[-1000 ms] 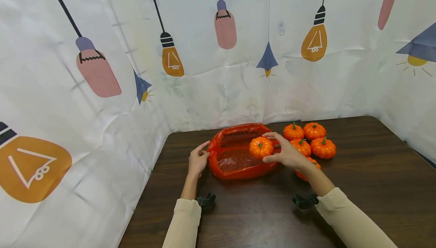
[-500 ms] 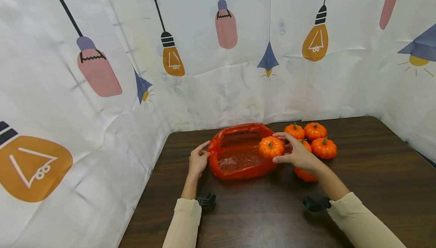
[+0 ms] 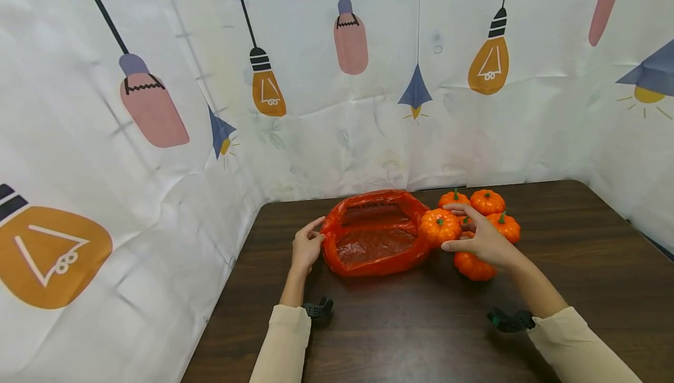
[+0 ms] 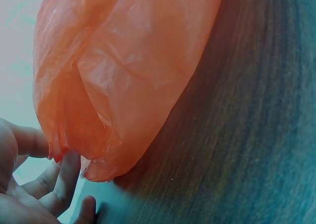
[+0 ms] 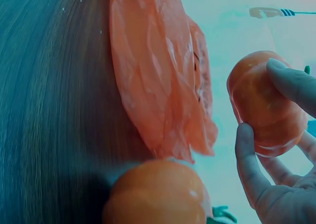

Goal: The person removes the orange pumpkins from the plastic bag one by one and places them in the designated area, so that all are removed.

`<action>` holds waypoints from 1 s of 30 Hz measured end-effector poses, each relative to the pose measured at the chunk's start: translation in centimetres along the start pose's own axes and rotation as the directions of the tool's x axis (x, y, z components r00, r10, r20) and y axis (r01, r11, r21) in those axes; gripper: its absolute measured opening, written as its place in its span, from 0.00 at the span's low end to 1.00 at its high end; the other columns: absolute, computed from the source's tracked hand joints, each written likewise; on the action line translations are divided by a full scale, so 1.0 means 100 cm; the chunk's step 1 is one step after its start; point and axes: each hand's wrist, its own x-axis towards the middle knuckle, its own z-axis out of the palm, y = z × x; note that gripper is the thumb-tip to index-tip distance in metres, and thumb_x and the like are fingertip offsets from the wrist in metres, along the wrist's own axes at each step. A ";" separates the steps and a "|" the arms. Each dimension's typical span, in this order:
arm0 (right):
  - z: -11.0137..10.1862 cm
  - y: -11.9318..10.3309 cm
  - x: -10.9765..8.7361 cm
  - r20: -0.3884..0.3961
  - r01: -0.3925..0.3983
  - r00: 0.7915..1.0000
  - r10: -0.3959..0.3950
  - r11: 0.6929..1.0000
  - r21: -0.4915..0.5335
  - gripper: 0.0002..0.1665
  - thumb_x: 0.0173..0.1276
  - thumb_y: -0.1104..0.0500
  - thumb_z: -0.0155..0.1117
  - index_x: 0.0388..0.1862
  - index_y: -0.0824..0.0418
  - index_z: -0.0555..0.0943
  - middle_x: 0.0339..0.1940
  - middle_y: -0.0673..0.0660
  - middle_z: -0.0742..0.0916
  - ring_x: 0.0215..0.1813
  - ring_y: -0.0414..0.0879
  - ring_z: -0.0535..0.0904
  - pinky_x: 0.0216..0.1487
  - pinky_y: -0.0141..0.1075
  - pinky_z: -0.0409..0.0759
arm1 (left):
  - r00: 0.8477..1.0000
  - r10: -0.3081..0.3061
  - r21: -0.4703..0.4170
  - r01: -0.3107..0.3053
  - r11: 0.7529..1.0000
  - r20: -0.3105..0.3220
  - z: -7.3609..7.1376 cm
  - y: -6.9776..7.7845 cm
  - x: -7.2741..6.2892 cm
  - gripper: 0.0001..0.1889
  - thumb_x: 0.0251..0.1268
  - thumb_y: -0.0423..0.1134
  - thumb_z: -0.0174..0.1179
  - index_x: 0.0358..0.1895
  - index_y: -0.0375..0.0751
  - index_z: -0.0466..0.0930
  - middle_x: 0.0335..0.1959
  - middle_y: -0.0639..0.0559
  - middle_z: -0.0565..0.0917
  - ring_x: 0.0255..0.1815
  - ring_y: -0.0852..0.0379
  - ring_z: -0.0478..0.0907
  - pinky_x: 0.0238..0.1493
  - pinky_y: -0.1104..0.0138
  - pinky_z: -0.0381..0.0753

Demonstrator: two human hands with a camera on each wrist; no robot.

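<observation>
My left hand pinches the left rim of a red plastic bag, whose mouth gapes upward on the table. In the left wrist view, finger and thumb meet at the gathered edge of the bag. A small orange pumpkin with a green stem is in my right hand, thumb on one side and fingers on the other. It overlaps the bag's right rim in the head view. The right wrist view has the held pumpkin beyond the end of the bag, above the table.
Several more orange pumpkins cluster on the table right of the bag, partly behind my right hand. One pumpkin sits nearest me. The dark wooden table backs onto a white printed curtain.
My right hand has moved right with the pumpkin, from over the bag's mouth to its right rim, close to the other pumpkins. The left hand stays at the bag.
</observation>
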 end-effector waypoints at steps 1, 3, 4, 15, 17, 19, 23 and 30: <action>-0.002 0.000 -0.002 -0.002 -0.001 1.000 0.001 1.000 -0.002 0.47 0.64 0.52 0.77 0.77 0.51 0.63 0.77 0.63 0.63 0.64 0.61 0.68 0.55 0.26 0.76 | 1.000 0.000 0.001 0.000 1.000 -0.001 0.000 0.000 0.000 0.24 0.71 0.31 0.59 0.64 0.62 0.82 0.41 0.43 0.86 0.25 0.57 0.73 0.24 0.69 0.69; -0.006 0.001 -0.005 -0.005 -0.001 1.000 0.001 1.000 0.000 0.47 0.64 0.53 0.76 0.78 0.52 0.62 0.78 0.63 0.62 0.65 0.61 0.69 0.54 0.28 0.78 | 1.000 0.001 0.001 -0.001 1.000 -0.003 0.000 0.000 0.000 0.24 0.71 0.31 0.59 0.64 0.62 0.82 0.40 0.44 0.86 0.25 0.57 0.73 0.24 0.69 0.69; -0.008 0.001 -0.006 -0.006 -0.003 1.000 0.003 1.000 0.002 0.47 0.65 0.53 0.76 0.78 0.52 0.62 0.78 0.64 0.62 0.64 0.62 0.69 0.53 0.30 0.79 | 1.000 0.001 0.002 -0.001 1.000 -0.004 0.000 0.000 0.000 0.24 0.71 0.31 0.59 0.64 0.62 0.82 0.40 0.44 0.86 0.25 0.57 0.73 0.24 0.69 0.69; -0.028 0.010 -0.023 -0.055 -0.036 0.998 0.035 0.999 -0.013 0.49 0.66 0.54 0.75 0.80 0.54 0.58 0.77 0.66 0.61 0.67 0.67 0.68 0.50 0.43 0.81 | 1.000 -0.006 0.008 0.006 1.000 -0.007 0.000 0.001 0.000 0.24 0.70 0.31 0.60 0.64 0.62 0.83 0.40 0.44 0.86 0.27 0.57 0.74 0.26 0.69 0.70; -0.032 0.010 -0.027 -0.066 -0.037 0.997 0.035 0.999 -0.018 0.49 0.66 0.54 0.75 0.80 0.55 0.58 0.77 0.67 0.61 0.68 0.69 0.66 0.49 0.44 0.81 | 1.000 -0.006 0.008 0.006 1.000 -0.008 0.000 0.001 0.000 0.24 0.70 0.31 0.60 0.64 0.61 0.83 0.40 0.43 0.86 0.27 0.57 0.75 0.26 0.69 0.71; -0.035 0.011 -0.030 -0.078 -0.036 0.996 0.034 0.999 -0.027 0.49 0.66 0.54 0.75 0.80 0.56 0.58 0.77 0.67 0.61 0.67 0.70 0.65 0.48 0.45 0.81 | 1.000 -0.003 0.008 0.004 1.000 -0.009 0.000 0.000 0.000 0.24 0.70 0.31 0.60 0.64 0.61 0.83 0.40 0.44 0.86 0.28 0.57 0.75 0.27 0.69 0.71; -0.042 0.013 -0.036 -0.095 -0.045 0.995 0.041 0.998 -0.048 0.48 0.67 0.54 0.74 0.80 0.55 0.58 0.77 0.67 0.60 0.67 0.70 0.65 0.46 0.42 0.81 | 1.000 -0.002 0.008 0.002 1.000 -0.010 0.000 0.000 0.000 0.25 0.70 0.31 0.60 0.64 0.61 0.83 0.40 0.44 0.86 0.28 0.57 0.75 0.26 0.69 0.71; -0.052 0.023 -0.045 -0.109 -0.059 0.993 0.049 0.994 -0.097 0.50 0.68 0.54 0.73 0.81 0.55 0.56 0.78 0.71 0.60 0.66 0.71 0.68 0.46 0.41 0.80 | 1.000 -0.003 0.008 0.003 1.000 -0.009 -0.001 0.000 -0.001 0.25 0.70 0.31 0.60 0.65 0.61 0.82 0.41 0.43 0.86 0.27 0.57 0.75 0.26 0.69 0.70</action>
